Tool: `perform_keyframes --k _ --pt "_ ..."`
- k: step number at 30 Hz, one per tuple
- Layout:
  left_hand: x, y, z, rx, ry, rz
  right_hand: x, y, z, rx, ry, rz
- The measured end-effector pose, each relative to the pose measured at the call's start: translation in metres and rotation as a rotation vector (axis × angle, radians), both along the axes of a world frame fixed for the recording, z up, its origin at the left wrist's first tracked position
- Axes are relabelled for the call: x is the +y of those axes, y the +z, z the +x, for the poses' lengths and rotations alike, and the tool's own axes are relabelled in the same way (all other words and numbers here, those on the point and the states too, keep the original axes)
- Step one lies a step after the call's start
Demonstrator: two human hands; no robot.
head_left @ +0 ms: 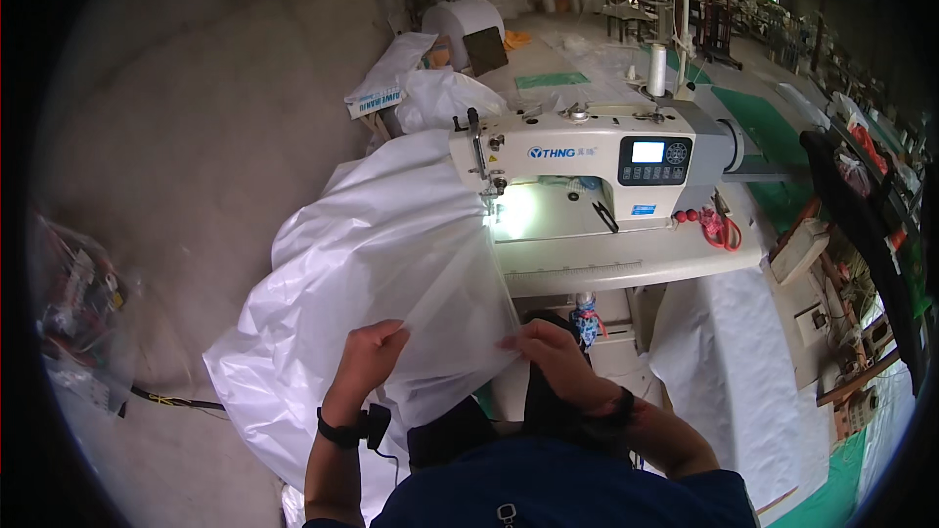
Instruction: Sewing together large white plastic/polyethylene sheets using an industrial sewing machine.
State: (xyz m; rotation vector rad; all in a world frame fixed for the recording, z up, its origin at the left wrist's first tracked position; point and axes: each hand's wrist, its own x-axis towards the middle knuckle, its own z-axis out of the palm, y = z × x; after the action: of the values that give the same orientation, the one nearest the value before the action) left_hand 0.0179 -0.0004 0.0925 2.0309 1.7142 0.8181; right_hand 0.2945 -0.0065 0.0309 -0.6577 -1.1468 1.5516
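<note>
A large white plastic sheet [333, 254] drapes from the sewing machine's needle area down over my lap and off to the left. My left hand [372, 357] is closed on the sheet, pinching a fold of its thin, see-through part. On the right, my right hand [554, 354] pinches the sheet's edge between thumb and fingers. The sheet is stretched between the two hands. Ahead stands a white sewing machine [577, 152] with a lit screen; its lamp shines on the bed beside the needle. The sheet's edge runs up to the needle.
Black thread snips [605, 216] lie on the machine bed, and red-handled scissors [722, 233] lie at the table's right. A white thread cone [656, 70] stands behind the machine. White sheeting [734, 372] hangs at the right. Behind is a big white roll [464, 27].
</note>
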Motion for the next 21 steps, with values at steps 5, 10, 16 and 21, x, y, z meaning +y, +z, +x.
perform_keyframes --k 5,10,16,21 --pt "-0.009 0.008 0.056 -0.166 -0.173 -0.163 -0.006 0.007 -0.027 -0.068 0.091 0.095" --pt "-0.005 -0.039 0.058 -0.269 -0.176 -0.445 -0.027 0.0 -0.049 -0.302 0.232 0.011" --pt "-0.022 -0.064 0.053 -0.066 -0.049 -0.251 -0.014 -0.042 -0.031 -0.678 0.163 0.214" --pt "-0.03 -0.055 0.067 -0.032 -0.015 -0.239 0.024 -0.134 -0.041 -1.086 -0.301 0.184"
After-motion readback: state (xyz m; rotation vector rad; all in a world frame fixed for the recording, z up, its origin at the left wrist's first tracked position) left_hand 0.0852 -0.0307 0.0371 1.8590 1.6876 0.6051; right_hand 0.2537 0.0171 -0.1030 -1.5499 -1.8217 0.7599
